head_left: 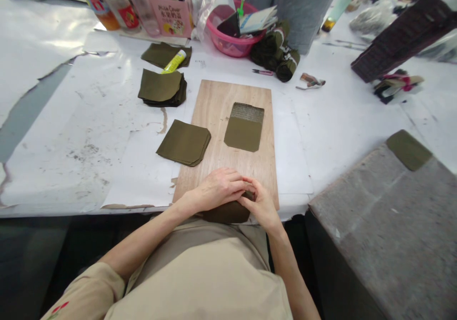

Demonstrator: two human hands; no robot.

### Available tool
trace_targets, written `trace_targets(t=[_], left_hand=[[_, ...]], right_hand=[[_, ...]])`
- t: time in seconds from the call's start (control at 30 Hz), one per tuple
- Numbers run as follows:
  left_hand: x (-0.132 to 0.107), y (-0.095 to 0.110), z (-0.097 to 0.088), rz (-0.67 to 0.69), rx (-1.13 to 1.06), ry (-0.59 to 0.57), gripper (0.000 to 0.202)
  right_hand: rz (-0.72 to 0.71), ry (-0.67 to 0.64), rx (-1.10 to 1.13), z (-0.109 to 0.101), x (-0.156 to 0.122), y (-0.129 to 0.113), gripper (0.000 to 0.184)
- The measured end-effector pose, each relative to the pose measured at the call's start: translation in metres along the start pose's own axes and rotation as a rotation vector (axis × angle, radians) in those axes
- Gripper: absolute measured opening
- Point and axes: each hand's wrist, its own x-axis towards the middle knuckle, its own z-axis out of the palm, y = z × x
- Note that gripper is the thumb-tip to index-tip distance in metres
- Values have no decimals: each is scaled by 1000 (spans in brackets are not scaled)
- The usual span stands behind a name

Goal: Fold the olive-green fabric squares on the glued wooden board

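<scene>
A dark olive fabric piece (228, 213) lies at the front edge of a wooden board, partly over the edge and partly covered by my hands. My left hand (223, 186) is closed over its upper edge, fingers together. From the other side my right hand (262, 205) pinches the same edge between thumb and fingers, and the fingertips of both hands meet. Farther up the board (214, 105) lies a flat olive fabric pocket piece (243, 132) with a greyish speckled top band. A stack of cut olive pieces (185, 143) overlaps the board's left side.
More olive fabric stacks (160, 87) sit back left, with a yellow glue stick (174, 62) on the farther one. Behind stand a pink basket (232, 48), fabric rolls (287, 65) and bottles (121, 10). On the right, a grey-topped surface (392, 220) carries one olive piece (409, 149).
</scene>
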Motion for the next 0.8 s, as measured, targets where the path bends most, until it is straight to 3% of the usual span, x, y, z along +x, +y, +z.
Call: trace_targets(t=[0.17,0.3,0.4,0.57,0.8], left_hand=[[-4,0,6,-330,-452,99,13],[-6,-3,2,-402,-708,50,16],[-7,-6,0,-428,-713,21,20],[-6,-7,3,-514,-674,84,24],[-8,-9,-6,-518,-771,64,33]], right_hand=[[32,-82,162,1,1,0,49],[60,-74,178,0,2,1,52],[89,-41,179,0,0,4,50],[97,121,124,-3,-8,11,28],[71,199,107,-2,-7,15,33]])
